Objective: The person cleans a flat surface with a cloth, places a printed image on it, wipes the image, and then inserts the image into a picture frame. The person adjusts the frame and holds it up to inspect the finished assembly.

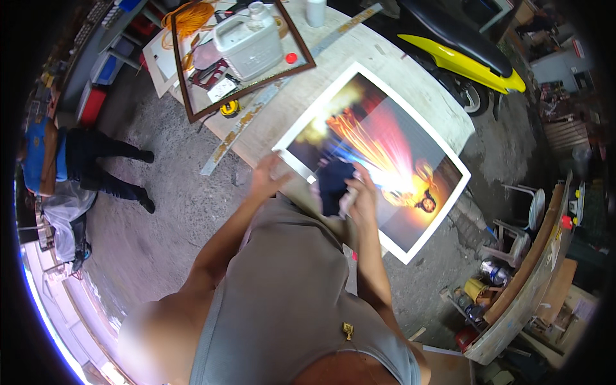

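A large glossy print (pixel 410 144) with a white border lies on the worn worktable in front of me. It shows a figure among red, gold and white streaks of light. My right hand (pixel 362 197) grips a crumpled dark blue cloth (pixel 335 183) with some paler fabric, over the print's near edge. The cloth hides part of the picture and looks slightly blurred. My left hand (pixel 266 178) is at the print's left corner, fingers apart and holding nothing. Whether its fingertips touch the border I cannot tell.
A framed glass panel (pixel 250 83) carries a white jug (pixel 249 45), a red cap (pixel 291 58) and tools. Beside it lie a yellow tape measure (pixel 230 109) and a long rusty metal strip (pixel 244 125). A yellow-black motorcycle (pixel 459 54) stands behind; a person (pixel 83 154) stands left.
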`<state>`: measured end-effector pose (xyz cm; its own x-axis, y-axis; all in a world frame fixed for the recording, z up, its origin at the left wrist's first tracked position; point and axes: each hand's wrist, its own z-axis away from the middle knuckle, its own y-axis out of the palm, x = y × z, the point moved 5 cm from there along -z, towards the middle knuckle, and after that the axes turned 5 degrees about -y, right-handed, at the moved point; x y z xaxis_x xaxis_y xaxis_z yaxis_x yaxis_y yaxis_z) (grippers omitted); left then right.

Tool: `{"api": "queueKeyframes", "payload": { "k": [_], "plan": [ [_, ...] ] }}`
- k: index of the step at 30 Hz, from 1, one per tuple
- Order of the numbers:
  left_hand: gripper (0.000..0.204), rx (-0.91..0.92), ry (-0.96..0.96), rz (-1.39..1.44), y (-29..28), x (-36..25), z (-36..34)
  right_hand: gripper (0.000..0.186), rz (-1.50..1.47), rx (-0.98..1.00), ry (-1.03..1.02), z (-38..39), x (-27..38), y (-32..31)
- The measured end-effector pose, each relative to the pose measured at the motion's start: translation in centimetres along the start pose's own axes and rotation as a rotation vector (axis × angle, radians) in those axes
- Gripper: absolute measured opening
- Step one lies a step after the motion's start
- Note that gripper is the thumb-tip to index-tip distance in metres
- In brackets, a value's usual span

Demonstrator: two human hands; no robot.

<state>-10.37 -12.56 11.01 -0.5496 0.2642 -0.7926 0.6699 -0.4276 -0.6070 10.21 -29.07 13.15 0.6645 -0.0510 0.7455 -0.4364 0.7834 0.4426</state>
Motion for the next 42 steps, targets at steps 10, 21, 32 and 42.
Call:
{"api": "queueKeyframes", "payload": {
  "k": [10, 21, 32, 42],
  "plan": [
    [0.062, -0.658, -0.555, -0.371, -24.5, 18.6, -20.5, 0.048, 0.798, 0.035, -0.486, -16.8, -16.6, 21.1],
    [0.044, -0.318, -0.728, 0.57, -25.6, 16.9, -24.8, 0.035, 0.739, 0.216, -0.228, -14.4, -15.7, 28.7],
    [0.044, -0.301, -0.461, 0.681, -28.5, 16.6, -22.9, 0.022, -0.042, 0.17, 0.152, -12.6, -16.7, 34.8],
    [0.048, -0.487, 0.201, 0.345, -21.8, 5.0, -11.6, 0.028, -0.293, -0.421, -0.322, -6.2, -3.1, 24.0]
  ]
}}
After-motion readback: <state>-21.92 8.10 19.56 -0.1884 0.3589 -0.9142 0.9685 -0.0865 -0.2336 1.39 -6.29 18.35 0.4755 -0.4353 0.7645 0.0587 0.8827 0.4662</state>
